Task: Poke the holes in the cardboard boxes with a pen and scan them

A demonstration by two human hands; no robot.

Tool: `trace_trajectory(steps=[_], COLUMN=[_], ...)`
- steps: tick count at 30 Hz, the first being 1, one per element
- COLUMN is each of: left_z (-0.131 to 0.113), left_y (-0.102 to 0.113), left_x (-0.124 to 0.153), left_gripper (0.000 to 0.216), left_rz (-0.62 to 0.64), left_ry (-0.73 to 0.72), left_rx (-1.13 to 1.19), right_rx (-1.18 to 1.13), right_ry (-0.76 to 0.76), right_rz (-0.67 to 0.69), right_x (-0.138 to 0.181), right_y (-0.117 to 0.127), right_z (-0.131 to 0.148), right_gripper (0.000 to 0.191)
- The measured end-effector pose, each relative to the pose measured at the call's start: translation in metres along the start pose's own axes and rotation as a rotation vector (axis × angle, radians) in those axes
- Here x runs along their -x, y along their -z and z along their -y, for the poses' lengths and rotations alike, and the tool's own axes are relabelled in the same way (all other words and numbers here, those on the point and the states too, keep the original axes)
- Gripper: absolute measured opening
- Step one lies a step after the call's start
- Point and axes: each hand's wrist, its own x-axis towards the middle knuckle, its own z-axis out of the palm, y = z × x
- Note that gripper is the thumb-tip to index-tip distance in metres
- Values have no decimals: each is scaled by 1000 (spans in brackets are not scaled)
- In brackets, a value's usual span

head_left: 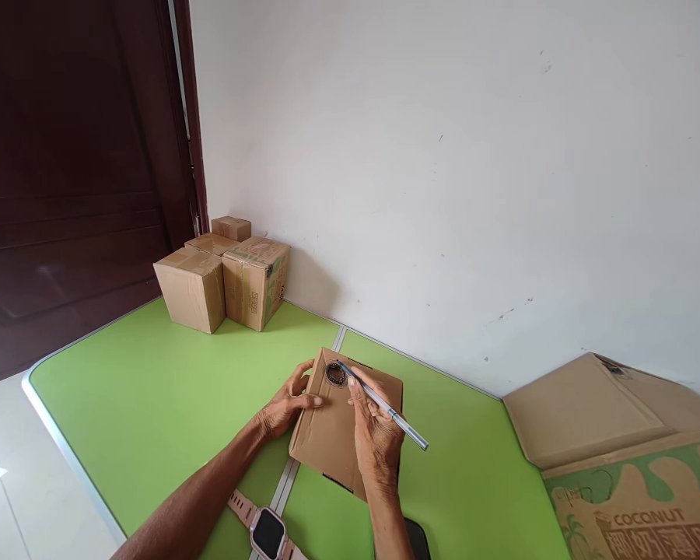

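A brown cardboard box (332, 435) sits in front of me on the green table (210, 389). Its left edge is gripped by my left hand (288, 400), thumb on the top face and fingers along the side. My right hand (376, 428) is closed around a slim grey-blue pen (393, 416), whose tip points at the upper left of the box top. At that tip lies a dark ring (335, 374) with thin circular lines around it; I cannot tell whether the ring is drawn or a separate object.
Several cardboard boxes (245, 280) stand at the back left against the wall. A pink smartwatch (268, 533) lies near the front edge, and a dark object (417, 538) is partly hidden by my right forearm. Larger cardboard with coconut print (647, 490) is at the right.
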Motion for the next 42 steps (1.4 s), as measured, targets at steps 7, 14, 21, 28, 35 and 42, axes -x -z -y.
trace_trajectory(steps=[7, 14, 21, 28, 35, 42], left_z=[-3, 0, 0, -1, -2, 0], left_y=[-1, 3, 0, 0, 3, 3], left_x=[1, 0, 1, 1, -1, -2], left_gripper=[100, 101, 101, 100, 100, 104], left_rz=[4, 7, 8, -6, -75, -111], left_ry=[-17, -33, -27, -24, -14, -25], left_rx=[-8, -20, -11, -17, -1, 29], right_rx=[24, 46, 129, 153, 443, 1034], right_ry=[25, -4, -39, -75, -277, -492], right_rz=[-81, -170, -166, 7, -187, 244], right_x=[-1, 4, 17, 19, -21, -12], right_y=[-1, 5, 12, -9, 71, 141], right_z=[10, 9, 5, 14, 8, -24], right_gripper=[48, 55, 58, 61, 62, 32])
